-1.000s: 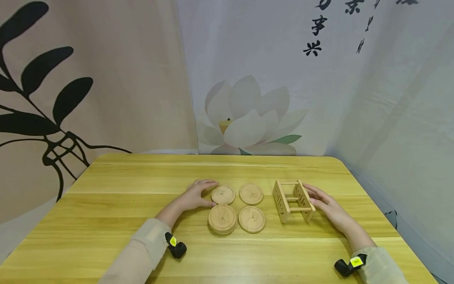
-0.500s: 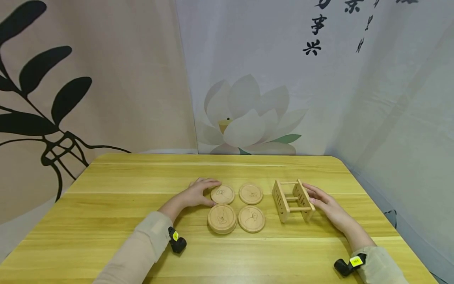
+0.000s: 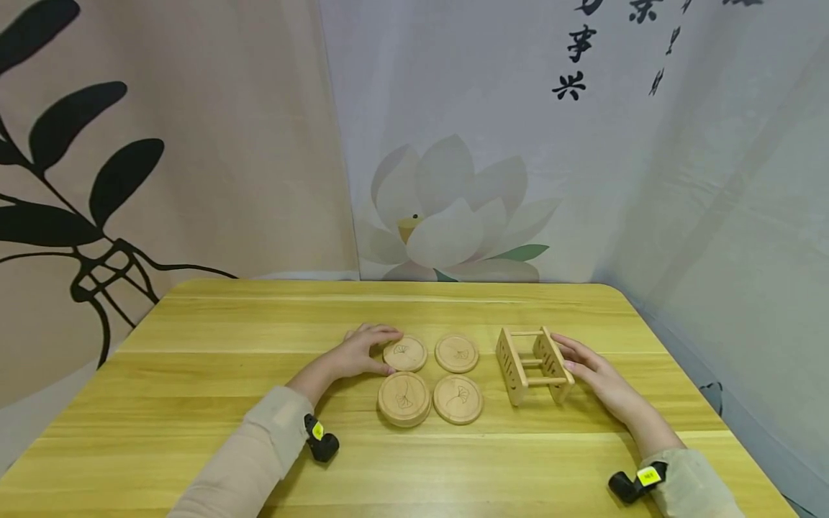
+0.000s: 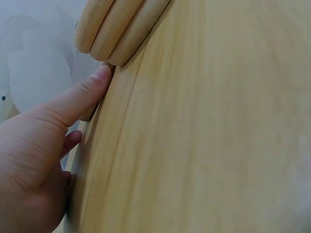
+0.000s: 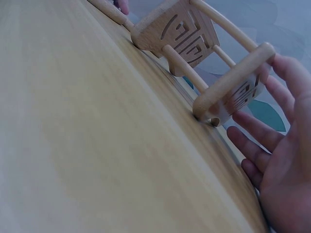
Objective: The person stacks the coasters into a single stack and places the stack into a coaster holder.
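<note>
On the table lie round wooden coasters engraved with leaves. My left hand [image 3: 358,352] reaches round the left edge of the back-left coaster [image 3: 405,353], forefinger at its far side and thumb at its near side. Just in front is a stack of coasters [image 3: 404,398], three thick in the left wrist view, with the thumb tip close to its base. At the right stands a wooden coaster rack [image 3: 532,365], two pierced side panels joined by rods. My right hand [image 3: 599,378] touches its right panel with fairly straight fingers. The left hand's other fingertips are mostly hidden.
Two more coasters, a back one [image 3: 456,353] and a front one [image 3: 458,399], lie flat between the left hand's coasters and the rack. The wooden table [image 3: 272,316] ends at a far edge before a printed curtain [image 3: 453,208].
Over the second, my left hand has shifted slightly right, closer round the back-left coaster. My right hand and the rack keep their places; the whole view has drifted slightly.
</note>
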`<state>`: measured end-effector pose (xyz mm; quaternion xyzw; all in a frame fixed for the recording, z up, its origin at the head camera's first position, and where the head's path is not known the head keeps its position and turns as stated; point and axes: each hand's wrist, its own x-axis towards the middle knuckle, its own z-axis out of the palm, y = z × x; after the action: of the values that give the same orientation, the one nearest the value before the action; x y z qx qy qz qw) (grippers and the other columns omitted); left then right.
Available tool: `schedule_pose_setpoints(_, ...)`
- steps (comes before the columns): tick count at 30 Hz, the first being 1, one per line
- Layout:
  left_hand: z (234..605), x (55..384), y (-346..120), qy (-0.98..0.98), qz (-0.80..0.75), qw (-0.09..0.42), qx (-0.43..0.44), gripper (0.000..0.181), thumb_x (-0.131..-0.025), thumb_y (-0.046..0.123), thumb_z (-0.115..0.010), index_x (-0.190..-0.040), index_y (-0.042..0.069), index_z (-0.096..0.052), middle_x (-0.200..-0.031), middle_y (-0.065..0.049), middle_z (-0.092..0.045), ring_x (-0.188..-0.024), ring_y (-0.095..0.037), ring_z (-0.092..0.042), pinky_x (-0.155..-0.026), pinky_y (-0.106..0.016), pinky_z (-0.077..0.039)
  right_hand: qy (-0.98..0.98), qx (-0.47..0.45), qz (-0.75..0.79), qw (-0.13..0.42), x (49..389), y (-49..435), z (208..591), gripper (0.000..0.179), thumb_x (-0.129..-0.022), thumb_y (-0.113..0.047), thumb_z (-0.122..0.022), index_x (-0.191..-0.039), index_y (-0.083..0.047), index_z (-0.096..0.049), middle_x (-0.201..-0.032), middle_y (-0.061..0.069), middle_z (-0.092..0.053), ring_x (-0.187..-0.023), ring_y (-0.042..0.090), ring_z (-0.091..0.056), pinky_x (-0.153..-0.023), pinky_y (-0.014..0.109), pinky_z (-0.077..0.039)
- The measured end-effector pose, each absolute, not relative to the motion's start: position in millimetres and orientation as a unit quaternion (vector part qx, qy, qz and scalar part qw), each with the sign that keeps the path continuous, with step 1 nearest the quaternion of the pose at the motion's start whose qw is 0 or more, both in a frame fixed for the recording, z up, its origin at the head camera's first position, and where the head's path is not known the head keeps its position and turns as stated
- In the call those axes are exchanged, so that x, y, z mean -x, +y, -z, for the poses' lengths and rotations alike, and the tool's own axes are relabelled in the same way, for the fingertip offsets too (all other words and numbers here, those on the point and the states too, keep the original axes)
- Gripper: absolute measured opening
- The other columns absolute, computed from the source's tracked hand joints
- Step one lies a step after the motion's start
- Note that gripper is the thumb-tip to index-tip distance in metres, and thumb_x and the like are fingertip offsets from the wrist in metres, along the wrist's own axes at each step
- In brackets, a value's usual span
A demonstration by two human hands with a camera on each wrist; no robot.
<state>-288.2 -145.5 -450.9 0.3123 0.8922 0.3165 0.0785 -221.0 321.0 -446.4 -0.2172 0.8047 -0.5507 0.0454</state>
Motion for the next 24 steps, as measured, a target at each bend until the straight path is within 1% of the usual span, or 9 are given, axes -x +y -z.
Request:
schedule_pose_setpoints(15,453.2,285.2,-147.3,0.885,-0.350,0.056,-0.303,0.073,-0.079,0.034,-0.078,-0.141,0.009,-0.049,-0.145,-0.010,-0.042,-0.136,-0.034,-0.027,-0.105,-0.060,-0.013,0.809,0.208,0.548,0.046,221.7,321.7,447.6,0.049,-0.103,-0.013,-0.042,-0.150,-0.008,-0.029,-0.140,0.030,-0.039,-0.117,0.000,-0.047,-0.093,0.015,-0.033)
schedule_pose_setpoints(18,453.6,283.5,-147.5,0.883,-0.358,0.053,-0.298,0.073,-0.079,0.033,-0.078,-0.141,0.009,-0.048,-0.145,-0.010,-0.042,-0.136,-0.033,-0.027,-0.106,-0.058,-0.013,0.810,0.205,0.548,0.045,221.6,321.9,448.2,0.049,-0.103,-0.014,-0.042,-0.150,-0.008,-0.030,-0.140,0.030,-0.039,-0.117,0.000,-0.047,-0.093,0.015,-0.033)
schedule_pose_setpoints(24,454.2,279.4,-148.1,0.877,-0.379,0.038,-0.293,0.073,-0.079,0.031,-0.078,-0.141,0.006,-0.048,-0.144,-0.012,-0.041,-0.134,-0.035,-0.029,-0.106,-0.060,-0.017,0.807,0.209,0.551,0.045,220.6,320.6,447.0,0.049,-0.103,-0.013,-0.042,-0.150,-0.007,-0.029,-0.140,0.031,-0.039,-0.117,0.000,-0.047,-0.093,0.015,-0.033)
